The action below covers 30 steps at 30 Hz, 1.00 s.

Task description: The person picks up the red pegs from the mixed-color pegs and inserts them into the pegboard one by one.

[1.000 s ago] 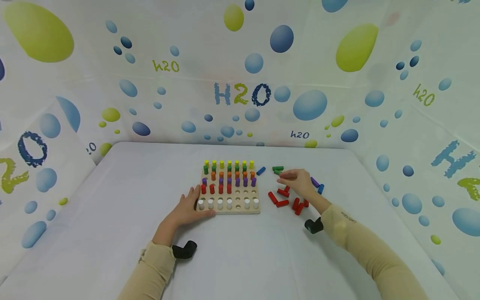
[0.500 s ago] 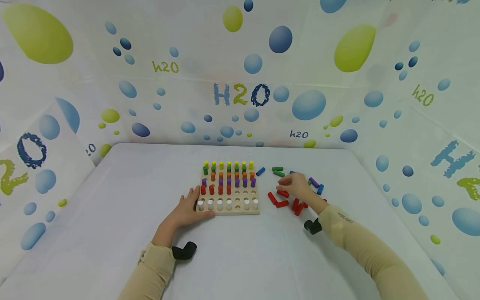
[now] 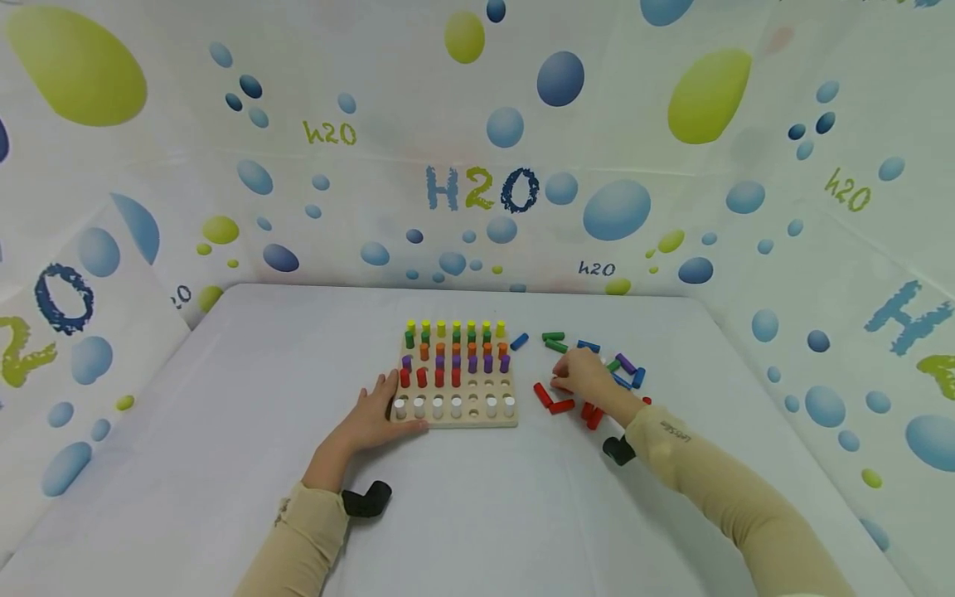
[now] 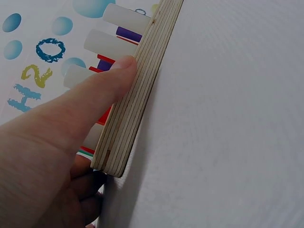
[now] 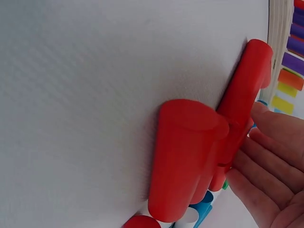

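Note:
A wooden pegboard [image 3: 462, 424] carries rows of yellow, green, orange, purple, red and white pegs. My left hand [image 3: 371, 416] grips its near left corner, thumb along the layered front edge [image 4: 135, 109] and fingers curled at the side. Right of the board, my right hand [image 3: 589, 377] is down among loose pegs, thumb and fingers pinching a red peg [image 5: 250, 126] that is mostly hidden. More red pegs [image 5: 185, 152] lie close to that hand in the right wrist view. In the red row, several holes on the right are bare.
Loose red pegs [image 3: 561, 406] lie in front of the right hand. Behind and right of it are green [image 3: 553, 337], blue [image 3: 588, 346] and purple [image 3: 625, 362] ones. A single blue peg [image 3: 519, 341] sits beside the board. A patterned sheet [image 3: 477, 124] hangs behind the white table.
My right hand has come down from near the green pegs, slightly towards me, and its fingers have closed over a red peg. The left hand stays at the board's corner.

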Available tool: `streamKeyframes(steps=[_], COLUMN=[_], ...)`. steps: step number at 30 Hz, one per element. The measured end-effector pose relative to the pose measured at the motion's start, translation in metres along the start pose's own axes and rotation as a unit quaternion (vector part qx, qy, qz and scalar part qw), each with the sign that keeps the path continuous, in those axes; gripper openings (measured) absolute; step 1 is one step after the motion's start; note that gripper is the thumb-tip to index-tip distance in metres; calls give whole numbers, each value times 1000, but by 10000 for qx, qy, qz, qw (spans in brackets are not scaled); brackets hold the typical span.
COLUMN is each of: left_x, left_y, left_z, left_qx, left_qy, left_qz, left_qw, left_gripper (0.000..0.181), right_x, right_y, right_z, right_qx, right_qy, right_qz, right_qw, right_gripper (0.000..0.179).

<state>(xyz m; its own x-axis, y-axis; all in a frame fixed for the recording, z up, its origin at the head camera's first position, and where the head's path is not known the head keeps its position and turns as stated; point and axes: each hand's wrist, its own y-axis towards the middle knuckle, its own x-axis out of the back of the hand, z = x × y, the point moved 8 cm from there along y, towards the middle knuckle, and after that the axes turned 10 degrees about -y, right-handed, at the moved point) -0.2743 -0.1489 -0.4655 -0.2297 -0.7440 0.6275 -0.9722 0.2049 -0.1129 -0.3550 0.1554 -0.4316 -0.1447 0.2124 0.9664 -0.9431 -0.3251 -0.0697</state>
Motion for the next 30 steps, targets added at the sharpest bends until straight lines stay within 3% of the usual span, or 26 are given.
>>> streamKeyframes(steps=[21,24,30], left_x=[-1,-1,0], left_y=[-1,0,1], left_z=[0,0,2], left_qx=[91,113,100], left_qy=[20,25,17], left_qz=[16,19,18], left_qw=[10000,9999,9999], left_gripper=[112,112,112], right_x=[-2,-3,0], right_y=[3,3,2], right_z=[10,8,-2], right_qx=[78,49,-87], right_qy=[-943,-806,145], right_qz=[271,280,177], right_qw=[9951,9963,9997], right_gripper=[5,5,13])
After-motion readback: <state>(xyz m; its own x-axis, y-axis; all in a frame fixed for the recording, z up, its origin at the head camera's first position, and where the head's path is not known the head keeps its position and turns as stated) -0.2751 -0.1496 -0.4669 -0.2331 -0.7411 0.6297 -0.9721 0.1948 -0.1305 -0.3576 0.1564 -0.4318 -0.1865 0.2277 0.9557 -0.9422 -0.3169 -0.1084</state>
